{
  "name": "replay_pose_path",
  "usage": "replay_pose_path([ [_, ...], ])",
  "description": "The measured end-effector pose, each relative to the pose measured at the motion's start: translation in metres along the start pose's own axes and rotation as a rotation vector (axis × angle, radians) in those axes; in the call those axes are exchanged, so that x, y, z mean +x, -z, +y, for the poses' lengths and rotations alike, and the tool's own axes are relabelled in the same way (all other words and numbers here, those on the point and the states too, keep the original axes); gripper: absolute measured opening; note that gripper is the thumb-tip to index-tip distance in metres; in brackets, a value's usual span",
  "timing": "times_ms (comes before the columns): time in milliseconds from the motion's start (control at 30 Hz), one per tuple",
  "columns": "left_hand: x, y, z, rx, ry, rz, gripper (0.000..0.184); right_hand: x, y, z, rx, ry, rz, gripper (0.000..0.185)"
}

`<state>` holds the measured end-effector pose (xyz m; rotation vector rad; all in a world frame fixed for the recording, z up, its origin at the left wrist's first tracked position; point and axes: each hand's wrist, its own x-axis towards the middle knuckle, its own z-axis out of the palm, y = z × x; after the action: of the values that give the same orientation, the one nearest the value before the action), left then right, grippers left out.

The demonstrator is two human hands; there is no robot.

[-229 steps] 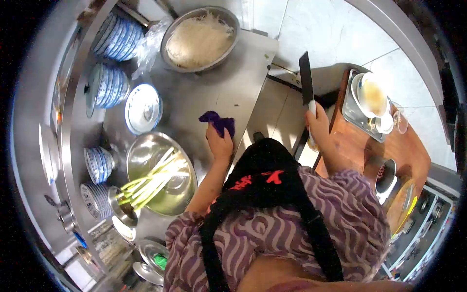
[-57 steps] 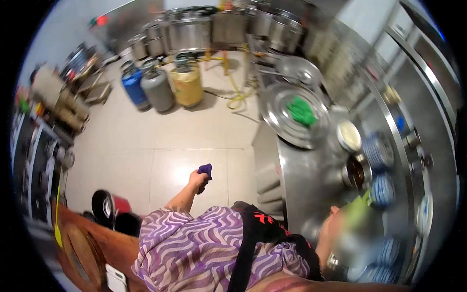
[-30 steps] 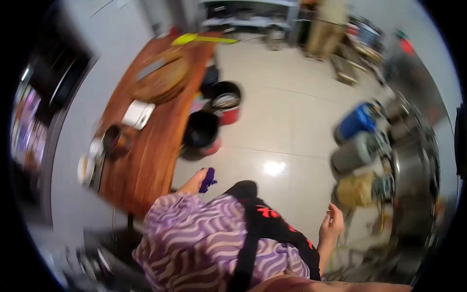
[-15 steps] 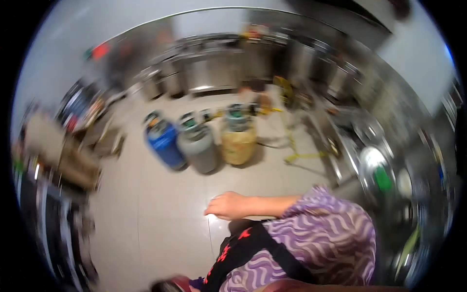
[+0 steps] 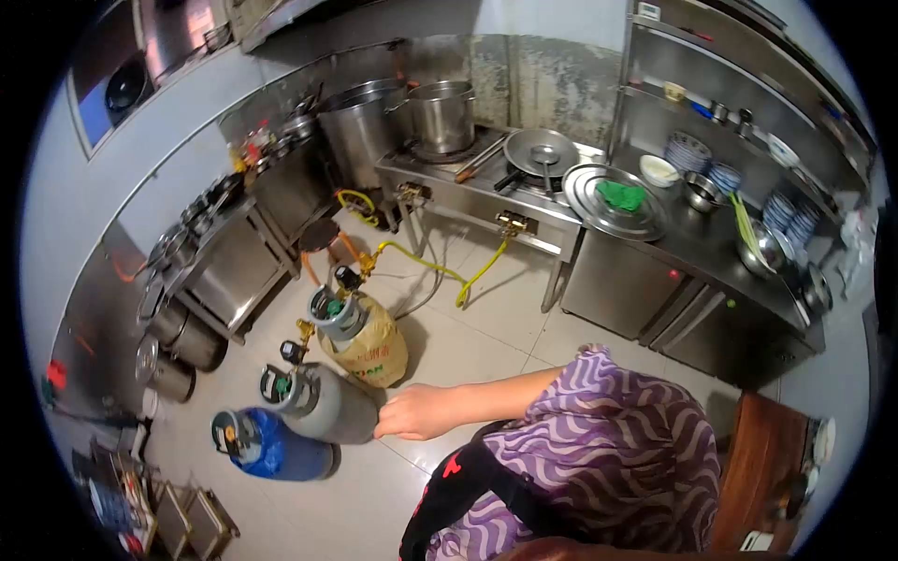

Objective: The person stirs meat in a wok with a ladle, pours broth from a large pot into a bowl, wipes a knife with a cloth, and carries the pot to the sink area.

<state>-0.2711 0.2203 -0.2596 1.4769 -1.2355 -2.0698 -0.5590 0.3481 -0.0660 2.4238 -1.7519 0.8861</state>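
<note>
My right hand (image 5: 418, 412) is held out in front of my body, its back toward the camera and its fingers loosely curled under, with nothing visible in them. In the picture it overlaps the edge of a grey gas cylinder (image 5: 329, 404), which stands lower on the floor; no contact shows. Beside that cylinder are a blue gas cylinder (image 5: 281, 451) and a yellow-wrapped gas cylinder (image 5: 369, 346). A purple wavy-patterned sleeve (image 5: 627, 421) covers my upper arm, next to a black apron (image 5: 458, 496). My left hand is out of view.
A steel stove (image 5: 477, 196) carries a large pot (image 5: 442, 117) and a wok (image 5: 541, 151). To its right, a counter holds a round lid (image 5: 599, 220) with a green cloth (image 5: 620, 194). Yellow gas hose (image 5: 426, 262) hangs near floor level. A wooden board (image 5: 758, 458) stands at right.
My view has turned to the right, so the cylinders now appear further left and lower, and the stove and counter come into full view. My right hand keeps its curled pose.
</note>
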Motion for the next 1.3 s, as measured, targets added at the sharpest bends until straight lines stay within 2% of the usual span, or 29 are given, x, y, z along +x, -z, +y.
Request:
replay_pose_path([
  [200,0.018,0.072,0.018,0.049,0.036,-0.033,0.033,-0.038,-0.016,-0.032,-0.096,-0.500,-0.007,0.024],
  [367,0.027,0.150,0.013,0.052,0.027,-0.047,0.034,-0.026,-0.044,-0.072,-0.052,-0.636,-0.033,0.022],
  [433,0.034,0.160,0.015,0.057,0.030,-0.085,0.035,-0.004,-0.054,-0.085,-0.055,-0.598,-0.001,0.021],
  [500,0.041,0.143,0.020,0.058,0.035,-0.159,0.035,0.021,-0.063,-0.094,-0.052,-0.564,0.012,0.022],
  [733,0.014,-0.050,0.033,0.107,0.152,-0.683,0.037,0.050,-0.073,-0.098,-0.069,-0.527,0.035,0.021],
  [867,-0.007,-0.096,0.037,0.111,0.199,-0.826,0.038,0.043,-0.068,-0.089,-0.112,-0.596,-0.036,0.021],
  [1000,-0.002,-0.092,0.034,0.103,0.236,-0.801,0.039,0.053,-0.066,-0.077,-0.096,-0.576,-0.044,0.022],
  [1300,0.036,-0.011,0.025,0.023,0.295,-0.536,0.041,0.072,-0.076,-0.072,-0.069,-0.534,-0.080,0.023],
])
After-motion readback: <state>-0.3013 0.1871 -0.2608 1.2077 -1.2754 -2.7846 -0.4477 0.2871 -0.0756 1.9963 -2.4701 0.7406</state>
